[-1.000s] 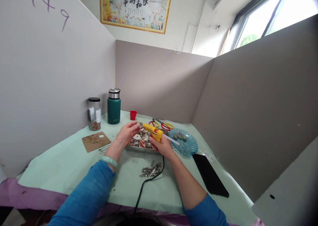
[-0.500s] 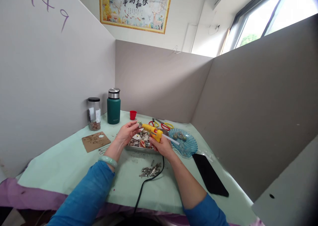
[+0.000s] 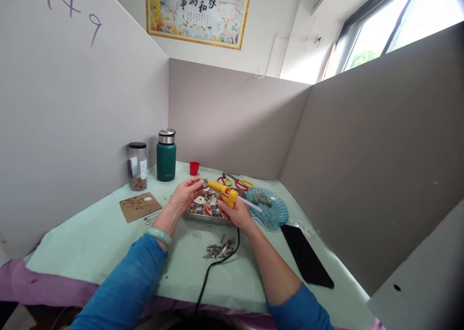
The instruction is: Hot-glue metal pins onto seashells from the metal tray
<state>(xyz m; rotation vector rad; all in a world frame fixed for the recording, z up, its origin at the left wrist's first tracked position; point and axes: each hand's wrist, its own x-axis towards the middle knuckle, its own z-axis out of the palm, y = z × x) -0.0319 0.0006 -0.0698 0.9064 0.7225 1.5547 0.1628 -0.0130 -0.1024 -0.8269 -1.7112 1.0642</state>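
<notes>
My right hand (image 3: pixel 235 213) is wrapped round a yellow glue gun (image 3: pixel 224 192) with a clear glue stick (image 3: pixel 250 204) jutting from its back. The gun's nozzle points up and left to a small greenish-white piece (image 3: pixel 203 180) between the fingertips of my left hand (image 3: pixel 186 193); the nozzle seems to touch it, but the piece is too small to make out. Below both hands lies a metal tray (image 3: pixel 206 218) full of shells and small bits (image 3: pixel 205 204). A black cord (image 3: pixel 213 265) runs down from the gun.
Metal clips (image 3: pixel 220 249) lie in front of the tray. To the right are a blue shell-shaped plate (image 3: pixel 279 209) and a black flat object (image 3: pixel 308 257). Scissors (image 3: pixel 241 183), a red cup (image 3: pixel 194 168), a green bottle (image 3: pixel 166 161), a jar (image 3: pixel 137 168) and cardboard (image 3: pixel 136 208) stand or lie behind and left.
</notes>
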